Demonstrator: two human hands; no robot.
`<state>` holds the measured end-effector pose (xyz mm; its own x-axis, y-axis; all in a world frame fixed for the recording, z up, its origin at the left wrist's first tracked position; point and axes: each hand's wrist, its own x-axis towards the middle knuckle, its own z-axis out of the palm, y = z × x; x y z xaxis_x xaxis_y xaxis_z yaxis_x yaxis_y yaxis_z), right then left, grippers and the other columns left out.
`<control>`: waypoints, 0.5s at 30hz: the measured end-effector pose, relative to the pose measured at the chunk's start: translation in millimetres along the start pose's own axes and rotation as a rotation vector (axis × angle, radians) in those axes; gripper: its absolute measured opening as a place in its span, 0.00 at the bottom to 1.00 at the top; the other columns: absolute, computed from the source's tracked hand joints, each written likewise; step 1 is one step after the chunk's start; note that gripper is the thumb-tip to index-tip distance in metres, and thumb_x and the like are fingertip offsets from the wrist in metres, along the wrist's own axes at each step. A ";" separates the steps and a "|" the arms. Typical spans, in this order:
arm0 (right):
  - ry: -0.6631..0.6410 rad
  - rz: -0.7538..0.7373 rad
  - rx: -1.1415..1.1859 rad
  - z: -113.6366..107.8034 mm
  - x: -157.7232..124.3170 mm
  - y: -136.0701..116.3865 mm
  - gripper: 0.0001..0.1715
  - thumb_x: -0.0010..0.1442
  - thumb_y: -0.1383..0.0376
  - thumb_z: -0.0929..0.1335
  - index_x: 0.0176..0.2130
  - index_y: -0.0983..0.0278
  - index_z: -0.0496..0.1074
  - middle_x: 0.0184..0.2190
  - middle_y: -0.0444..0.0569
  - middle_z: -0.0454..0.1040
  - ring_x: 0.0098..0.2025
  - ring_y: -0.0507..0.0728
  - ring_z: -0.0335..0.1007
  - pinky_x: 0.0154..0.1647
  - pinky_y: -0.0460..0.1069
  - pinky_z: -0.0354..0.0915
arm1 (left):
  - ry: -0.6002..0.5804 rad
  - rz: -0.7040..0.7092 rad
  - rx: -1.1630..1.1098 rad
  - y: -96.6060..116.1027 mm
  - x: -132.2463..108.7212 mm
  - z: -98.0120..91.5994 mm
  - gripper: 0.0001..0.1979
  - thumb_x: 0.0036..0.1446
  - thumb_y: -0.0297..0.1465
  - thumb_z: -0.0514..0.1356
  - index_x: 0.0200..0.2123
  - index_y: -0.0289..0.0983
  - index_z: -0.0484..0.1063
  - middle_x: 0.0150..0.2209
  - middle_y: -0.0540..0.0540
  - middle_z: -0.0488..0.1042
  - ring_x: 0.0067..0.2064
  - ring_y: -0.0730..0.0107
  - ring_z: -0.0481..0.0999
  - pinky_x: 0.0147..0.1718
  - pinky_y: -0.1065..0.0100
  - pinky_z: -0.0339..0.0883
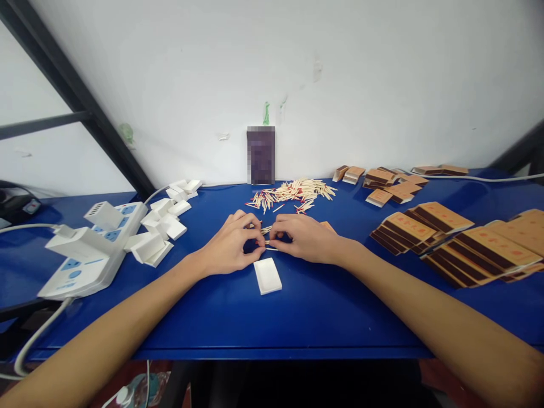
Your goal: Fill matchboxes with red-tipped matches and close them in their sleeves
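Here's the left hand [233, 242] and the right hand [304, 238], each grip pinched on a few matches [267, 243], sticks lying sideways! Just nearer sits 1 white tray [268, 276], hollow side up, long axis front to back. Beyond, a match pile [306, 191] on the blue surface [331, 306]; rightward, orange matchboxes [408, 226], red print too small to read.

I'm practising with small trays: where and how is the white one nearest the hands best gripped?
Probably pinch the white tray across its narrow width, at the long walls, from above and the near side: it lies flat, open side up, with the left hand and right hand close by its far end.
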<state>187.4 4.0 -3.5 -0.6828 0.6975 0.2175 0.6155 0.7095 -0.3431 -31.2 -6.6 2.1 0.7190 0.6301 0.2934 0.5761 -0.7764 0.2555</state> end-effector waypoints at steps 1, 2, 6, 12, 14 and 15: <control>0.001 -0.002 -0.003 -0.5 -0.4 -0.5 0.10 0.65 0.63 0.65 0.35 0.63 0.75 0.32 0.46 0.68 0.32 0.51 0.63 0.34 0.48 0.55 | 0.004 -0.006 -0.005 1.5 0.6 0.9 0.04 0.58 0.32 0.61 0.34 0.39 0.76 0.41 0.45 0.69 0.45 0.62 0.64 0.48 0.57 0.60; 0.002 -0.002 -0.008 -1.3 -0.9 -1.3 0.11 0.65 0.63 0.65 0.35 0.63 0.75 0.32 0.46 0.68 0.32 0.51 0.63 0.33 0.48 0.55 | 0.007 -0.010 -0.009 2.4 0.8 1.2 0.05 0.59 0.32 0.61 0.35 0.39 0.75 0.41 0.45 0.69 0.44 0.62 0.64 0.48 0.57 0.60; 0.022 -0.021 -0.028 -5.2 -3.5 -6.4 0.11 0.66 0.64 0.64 0.39 0.63 0.75 0.34 0.48 0.70 0.36 0.54 0.66 0.36 0.49 0.57 | 0.040 -0.036 -0.002 -2.0 -2.6 -2.2 0.07 0.61 0.31 0.57 0.40 0.39 0.73 0.40 0.45 0.70 0.43 0.62 0.65 0.45 0.58 0.60; 0.000 -0.106 -0.018 -4.1 -6.1 -8.7 0.10 0.64 0.64 0.65 0.41 0.63 0.76 0.38 0.50 0.73 0.42 0.57 0.67 0.42 0.51 0.59 | 0.035 -0.016 0.068 -15.3 -8.7 -7.6 0.09 0.62 0.30 0.55 0.40 0.39 0.74 0.40 0.45 0.69 0.42 0.62 0.64 0.45 0.58 0.58; -0.006 -0.124 -0.015 -3.0 -6.3 -8.1 0.10 0.64 0.64 0.66 0.42 0.63 0.76 0.39 0.50 0.73 0.43 0.58 0.67 0.42 0.51 0.60 | 0.013 -0.004 0.078 -16.0 -9.1 -7.7 0.09 0.62 0.30 0.55 0.40 0.39 0.75 0.40 0.45 0.68 0.42 0.62 0.64 0.45 0.58 0.58; -0.003 -0.128 -0.013 -2.8 -6.3 -8.0 0.10 0.64 0.64 0.66 0.42 0.63 0.76 0.39 0.50 0.73 0.43 0.58 0.67 0.43 0.52 0.60 | 0.009 -0.003 0.080 -15.8 -9.1 -7.5 0.09 0.62 0.30 0.55 0.40 0.39 0.75 0.40 0.45 0.68 0.42 0.62 0.64 0.45 0.58 0.58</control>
<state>187.9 -5.8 0.4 -0.7573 0.6009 0.2557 0.5285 0.7940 -0.3004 -49.8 0.1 2.3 0.7142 0.6319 0.3008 0.6074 -0.7732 0.1822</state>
